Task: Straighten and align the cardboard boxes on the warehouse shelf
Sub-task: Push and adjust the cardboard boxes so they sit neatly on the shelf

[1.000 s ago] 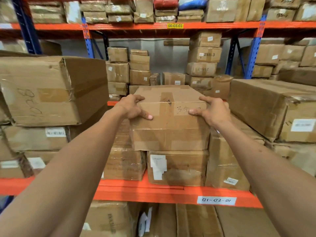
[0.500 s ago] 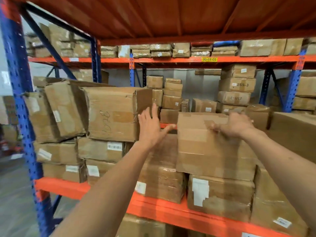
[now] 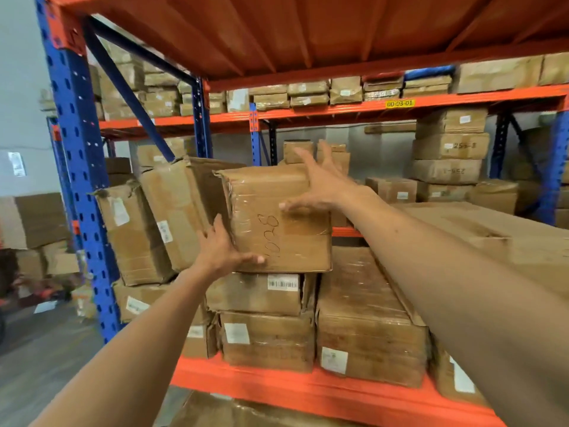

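A taped cardboard box with "1028" handwritten on its front [image 3: 286,238] sits on top of a stack on the orange shelf [image 3: 308,392]. My left hand [image 3: 221,248] grips its lower left corner, thumb across the front. My right hand [image 3: 323,183] rests on its upper right edge with the fingers spread over the top. Two worn boxes [image 3: 147,223] lean tilted against its left side. Under it lie a barcode-labelled box [image 3: 261,292] and another labelled box [image 3: 268,340].
A blue upright post [image 3: 83,186] bounds the shelf on the left. A plastic-wrapped stack [image 3: 366,318] stands to the right, with a large box [image 3: 498,232] beyond my right arm. More boxes fill the rear racks. Floor with loose boxes lies at the left.
The view swung left. Both hands left the middle box and moved onto the "1028" box, left hand at its lower left corner, right hand on its top right edge.
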A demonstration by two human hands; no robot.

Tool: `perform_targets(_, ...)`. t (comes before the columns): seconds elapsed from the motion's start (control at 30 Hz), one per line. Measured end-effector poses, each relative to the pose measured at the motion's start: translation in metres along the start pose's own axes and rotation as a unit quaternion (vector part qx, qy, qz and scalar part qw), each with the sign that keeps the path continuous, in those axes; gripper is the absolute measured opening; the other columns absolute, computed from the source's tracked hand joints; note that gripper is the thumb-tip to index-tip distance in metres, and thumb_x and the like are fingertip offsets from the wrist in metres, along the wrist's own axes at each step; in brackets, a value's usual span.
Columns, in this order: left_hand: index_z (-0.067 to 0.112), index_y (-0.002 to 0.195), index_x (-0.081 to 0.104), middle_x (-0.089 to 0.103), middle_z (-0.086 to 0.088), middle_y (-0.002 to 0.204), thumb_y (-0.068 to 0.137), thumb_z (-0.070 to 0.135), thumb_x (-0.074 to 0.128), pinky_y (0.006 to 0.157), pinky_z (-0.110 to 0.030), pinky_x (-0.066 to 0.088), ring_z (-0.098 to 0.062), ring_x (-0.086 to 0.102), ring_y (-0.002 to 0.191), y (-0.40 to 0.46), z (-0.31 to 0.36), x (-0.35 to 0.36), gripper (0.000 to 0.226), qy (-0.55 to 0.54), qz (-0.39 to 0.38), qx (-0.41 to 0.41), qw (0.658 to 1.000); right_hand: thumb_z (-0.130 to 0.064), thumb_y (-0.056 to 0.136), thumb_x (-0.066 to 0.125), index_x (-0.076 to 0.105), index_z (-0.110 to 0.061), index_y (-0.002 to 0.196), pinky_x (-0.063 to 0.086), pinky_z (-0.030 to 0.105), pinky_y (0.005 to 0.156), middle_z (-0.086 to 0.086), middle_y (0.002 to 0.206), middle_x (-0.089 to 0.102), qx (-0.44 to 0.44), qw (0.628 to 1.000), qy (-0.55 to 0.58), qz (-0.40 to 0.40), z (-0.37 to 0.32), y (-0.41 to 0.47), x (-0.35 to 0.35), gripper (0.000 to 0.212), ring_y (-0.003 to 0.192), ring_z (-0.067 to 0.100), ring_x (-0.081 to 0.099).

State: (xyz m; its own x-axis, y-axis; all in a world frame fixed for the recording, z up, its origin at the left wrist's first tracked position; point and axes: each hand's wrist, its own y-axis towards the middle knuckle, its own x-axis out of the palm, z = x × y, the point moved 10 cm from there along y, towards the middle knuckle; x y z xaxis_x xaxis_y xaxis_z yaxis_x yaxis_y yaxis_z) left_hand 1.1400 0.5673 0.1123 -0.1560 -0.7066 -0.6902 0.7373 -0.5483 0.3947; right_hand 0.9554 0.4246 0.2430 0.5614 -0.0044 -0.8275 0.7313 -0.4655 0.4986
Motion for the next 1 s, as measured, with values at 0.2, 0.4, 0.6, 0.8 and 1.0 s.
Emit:
perform_targets(0.2,0.007,0.151,0.007,0.044,-0.019,0.148,0.035,0.067,0.09,0.115,-0.054,0.034,-0.041,0.035,0.141,0.014,0.003,0.034,0.154,0.047,-0.094,-0.06,0.993,-0.068,0.058,0.087,0.032,-0.019,0.153,0.039,0.052,0.111,0.009,0.152,0.039,0.036,0.999,-0.013,0.028,0.021,0.002,0.011,0.12,0.137,0.033,0.042)
perform_targets(0.4,0.015,0.157,-0.001,0.027,-0.017,0.16,0.048,0.064,0.09,0.114,-0.057,0.034,-0.041,0.032,0.143,0.01,0.027,0.03,0.149,-0.029,-0.122,-0.145,0.982,-0.062,0.06,0.089,0.04,-0.021,0.15,0.042,0.048,0.109,0.006,0.145,0.048,0.056,0.993,0.051,0.09,0.042,-0.019,0.001,0.111,0.132,0.027,0.045)
perform_targets(0.6,0.02,0.152,0.029,0.046,-0.008,0.148,0.022,0.044,0.102,0.114,-0.05,0.038,-0.033,0.042,0.137,0.003,0.024,0.034,0.151,-0.249,-0.072,-0.123,0.958,-0.066,0.052,0.09,0.053,-0.022,0.14,0.049,0.052,0.102,0.004,0.132,0.058,0.086,0.985,0.086,0.122,0.055,-0.024,0.001,0.105,0.123,0.027,0.053)
perform_targets(0.8,0.04,0.142,0.044,0.035,-0.009,0.14,0.016,0.05,0.1,0.111,-0.061,0.034,-0.042,0.032,0.132,0.014,0.041,0.03,0.138,-0.184,-0.036,-0.111,0.976,-0.074,0.045,0.087,0.06,-0.024,0.132,0.056,0.042,0.092,-0.001,0.119,0.065,0.131,0.968,0.141,0.159,0.093,-0.04,-0.001,0.104,0.11,0.02,0.06)
perform_targets(1.0,0.041,0.148,0.041,0.031,-0.015,0.146,0.047,0.046,0.098,0.109,-0.059,0.03,-0.049,0.025,0.135,0.012,0.115,0.011,0.116,-0.006,-0.023,0.01,1.0,-0.07,0.057,0.087,0.06,-0.022,0.132,0.053,0.035,0.086,-0.005,0.113,0.066,0.21,0.915,0.263,0.224,0.149,-0.096,0.023,0.093,0.106,0.018,0.061)
